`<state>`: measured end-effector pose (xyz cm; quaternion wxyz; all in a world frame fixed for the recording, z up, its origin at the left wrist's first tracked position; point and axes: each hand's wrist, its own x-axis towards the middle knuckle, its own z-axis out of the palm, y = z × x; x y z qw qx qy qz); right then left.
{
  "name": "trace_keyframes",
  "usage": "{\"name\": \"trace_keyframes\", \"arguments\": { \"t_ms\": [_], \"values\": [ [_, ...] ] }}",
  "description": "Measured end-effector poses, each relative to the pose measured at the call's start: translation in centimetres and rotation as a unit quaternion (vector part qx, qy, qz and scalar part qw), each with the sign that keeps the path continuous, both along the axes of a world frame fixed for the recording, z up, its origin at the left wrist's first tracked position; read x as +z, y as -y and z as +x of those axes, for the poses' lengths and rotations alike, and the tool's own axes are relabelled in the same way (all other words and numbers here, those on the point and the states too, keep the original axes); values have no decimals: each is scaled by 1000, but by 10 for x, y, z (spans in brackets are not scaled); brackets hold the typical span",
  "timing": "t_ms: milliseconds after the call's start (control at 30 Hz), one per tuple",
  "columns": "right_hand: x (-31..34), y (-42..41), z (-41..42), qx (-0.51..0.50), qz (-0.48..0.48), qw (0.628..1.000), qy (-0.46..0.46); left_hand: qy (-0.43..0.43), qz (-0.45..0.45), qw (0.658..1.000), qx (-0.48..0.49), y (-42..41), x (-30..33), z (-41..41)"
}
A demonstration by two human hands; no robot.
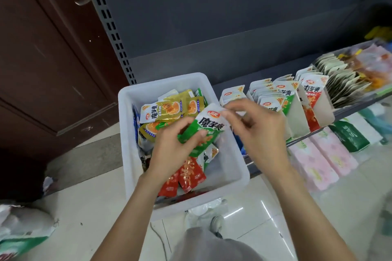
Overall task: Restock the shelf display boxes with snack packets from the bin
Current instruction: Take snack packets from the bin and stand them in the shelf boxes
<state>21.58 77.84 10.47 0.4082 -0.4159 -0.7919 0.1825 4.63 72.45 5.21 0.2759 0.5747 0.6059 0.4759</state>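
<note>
A white plastic bin point(237, 167) stands on the shelf's left end, with several yellow point(167, 110), green and red snack packets point(191, 176) in it. Above the bin, both hands hold a small stack of green packets point(210, 127). My left hand point(176, 148) grips the stack's lower part. My right hand point(256, 131) pinches its top white edge. Just right of the bin stand the white display boxes: an almost bare one point(232, 93), a green-packet box point(297, 116) and a red-packet box point(320, 104).
Further right, more display boxes point(347, 82) hold rows of white-backed packets. Pink tissue packs point(318, 161) and a green pack point(352, 135) lie on the lower shelf. A grey slotted upright point(110, 25) and a brown door point(42, 59) are at left. A bag point(21, 231) lies on the floor.
</note>
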Motion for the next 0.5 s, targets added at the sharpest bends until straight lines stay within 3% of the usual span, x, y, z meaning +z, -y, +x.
{"name": "trace_keyframes", "arguments": {
  "t_ms": [167, 333, 500],
  "values": [
    [33, -6, 65, 11, -210, 965, -155, -14, 63, 995, -82, -39, 39, 61],
    [44, -27, 152, -87, -130, 967, -204, -34, 92, 988, -117, -74, 44, 130],
    [17, -92, 227, -209, -70, 959, -178, -179, 57, 978, -94, -100, 19, 176]
  ]
}}
